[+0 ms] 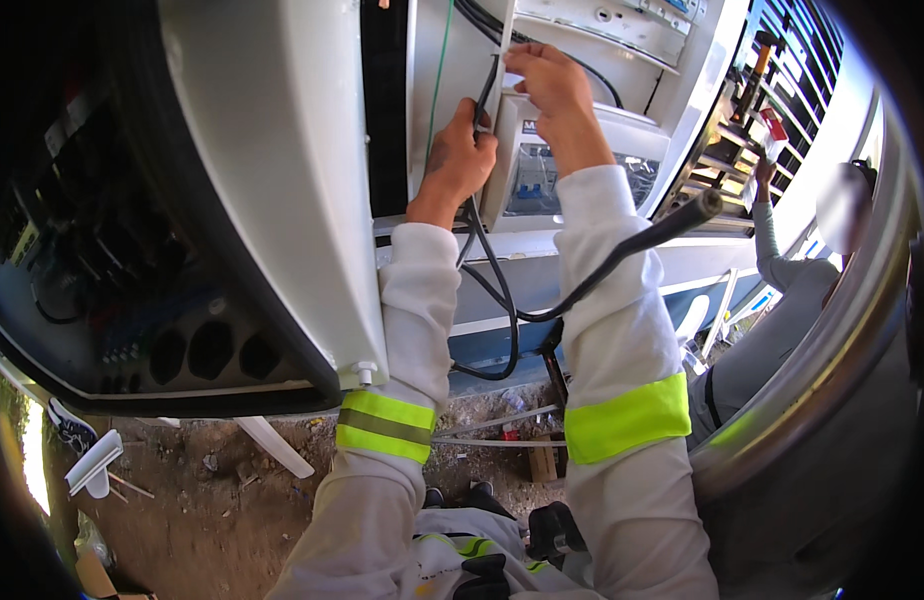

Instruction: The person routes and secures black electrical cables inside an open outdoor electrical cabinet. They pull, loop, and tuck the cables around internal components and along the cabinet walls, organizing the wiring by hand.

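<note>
Black cable (487,90) is held near-upright at a white cabinet (466,70), with the left hand's (456,165) fingers closed around it. At the panel edge beside the cable's upper part, the right hand's (554,90) fingertips are held close together; whether anything is pinched there cannot be told. Below, black lengths are looped, and a thick cut end (700,208) is stretched across the right sleeve (622,330). Behind, a windowed breaker box (534,180) is mounted.
</note>
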A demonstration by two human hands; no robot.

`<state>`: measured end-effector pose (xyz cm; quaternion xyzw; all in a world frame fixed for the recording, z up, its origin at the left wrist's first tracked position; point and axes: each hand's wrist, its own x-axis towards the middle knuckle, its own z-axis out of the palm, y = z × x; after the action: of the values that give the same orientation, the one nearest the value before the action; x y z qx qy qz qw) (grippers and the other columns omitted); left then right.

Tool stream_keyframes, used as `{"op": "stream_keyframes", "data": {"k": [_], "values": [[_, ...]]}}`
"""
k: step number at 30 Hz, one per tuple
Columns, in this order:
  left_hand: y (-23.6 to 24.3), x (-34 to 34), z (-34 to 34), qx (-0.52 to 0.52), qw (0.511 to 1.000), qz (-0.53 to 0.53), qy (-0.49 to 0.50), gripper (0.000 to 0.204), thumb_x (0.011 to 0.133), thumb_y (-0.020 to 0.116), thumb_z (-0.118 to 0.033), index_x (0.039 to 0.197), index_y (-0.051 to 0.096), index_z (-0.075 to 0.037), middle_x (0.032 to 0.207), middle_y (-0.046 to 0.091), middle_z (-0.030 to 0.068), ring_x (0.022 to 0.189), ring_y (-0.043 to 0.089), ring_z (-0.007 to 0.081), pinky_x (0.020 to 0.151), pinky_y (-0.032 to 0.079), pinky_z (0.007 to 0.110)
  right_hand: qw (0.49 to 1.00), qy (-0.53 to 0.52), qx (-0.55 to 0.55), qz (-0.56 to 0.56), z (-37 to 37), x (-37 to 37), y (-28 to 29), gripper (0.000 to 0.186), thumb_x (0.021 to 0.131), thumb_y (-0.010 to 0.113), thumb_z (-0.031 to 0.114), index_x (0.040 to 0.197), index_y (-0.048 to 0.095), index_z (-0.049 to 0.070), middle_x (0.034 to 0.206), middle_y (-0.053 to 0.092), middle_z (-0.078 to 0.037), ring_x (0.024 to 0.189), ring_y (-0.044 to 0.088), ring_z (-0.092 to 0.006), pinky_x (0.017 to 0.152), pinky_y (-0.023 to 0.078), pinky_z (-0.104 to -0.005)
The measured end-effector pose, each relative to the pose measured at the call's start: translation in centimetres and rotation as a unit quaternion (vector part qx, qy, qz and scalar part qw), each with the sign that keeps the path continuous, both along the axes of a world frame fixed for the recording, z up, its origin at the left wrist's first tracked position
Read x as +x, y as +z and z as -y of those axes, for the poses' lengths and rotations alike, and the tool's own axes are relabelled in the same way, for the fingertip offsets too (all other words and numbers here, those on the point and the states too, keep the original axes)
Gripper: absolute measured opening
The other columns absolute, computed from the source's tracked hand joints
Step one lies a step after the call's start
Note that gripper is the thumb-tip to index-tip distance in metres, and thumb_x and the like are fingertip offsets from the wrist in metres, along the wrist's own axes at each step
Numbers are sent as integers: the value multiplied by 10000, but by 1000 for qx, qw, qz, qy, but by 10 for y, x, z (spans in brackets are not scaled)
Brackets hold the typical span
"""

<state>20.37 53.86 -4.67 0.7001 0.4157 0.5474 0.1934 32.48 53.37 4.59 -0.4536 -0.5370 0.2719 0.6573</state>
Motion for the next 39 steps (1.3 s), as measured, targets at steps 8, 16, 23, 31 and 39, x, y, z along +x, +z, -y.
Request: {"op": "stream_keyframes", "data": {"k": [8, 16, 23, 31, 39], "values": [[4, -1, -11, -8, 1000, -12, -6, 180, 933, 521, -158, 1102, 519, -95, 952, 701, 233, 909, 687, 443, 815, 524, 488, 988, -99, 10, 116, -16, -4, 1, 624, 684, 953, 252, 1176, 671, -9, 1056, 719, -135, 920, 694, -255, 749, 568, -418], [1, 13, 1, 11, 999, -9, 52, 315, 915, 623, -174, 1198, 531, -71, 1034, 670, 276, 987, 665, 461, 873, 531, 509, 954, -224, 72, 186, -13, -24, -7, 568, 729, 826, 331, 1139, 675, -31, 985, 749, -199, 934, 728, -314, 865, 565, -410], [-73, 8, 133, 144, 988, -27, 46, 733, 874, 720, -165, 1447, 362, 118, 1233, 496, 347, 1143, 538, 524, 1001, 460, 527, 963, -206, 84, 149, -20, -21, -10, 470, 729, 798, 265, 1083, 680, -20, 953, 754, -175, 922, 725, -327, 875, 559, -401], [-102, 28, 126, -94, 987, 82, -102, 690, 808, 572, 36, 1428, 269, 26, 1120, 538, 217, 1105, 600, 449, 922, 467, 517, 964, -189, 73, 175, -24, -15, -8, 523, 742, 802, 271, 1139, 675, -44, 958, 759, -183, 919, 730, -322, 884, 555, -388], [-118, 2, 97, -9, 999, 41, 23, 458, 809, 556, 67, 1239, 447, -45, 1112, 600, 181, 987, 643, 411, 837, 504, 429, 960, -207, 56, 180, -19, -23, -5, 554, 733, 811, 253, 1141, 613, -65, 940, 741, -203, 914, 719, -337, 894, 548, -384]]}}
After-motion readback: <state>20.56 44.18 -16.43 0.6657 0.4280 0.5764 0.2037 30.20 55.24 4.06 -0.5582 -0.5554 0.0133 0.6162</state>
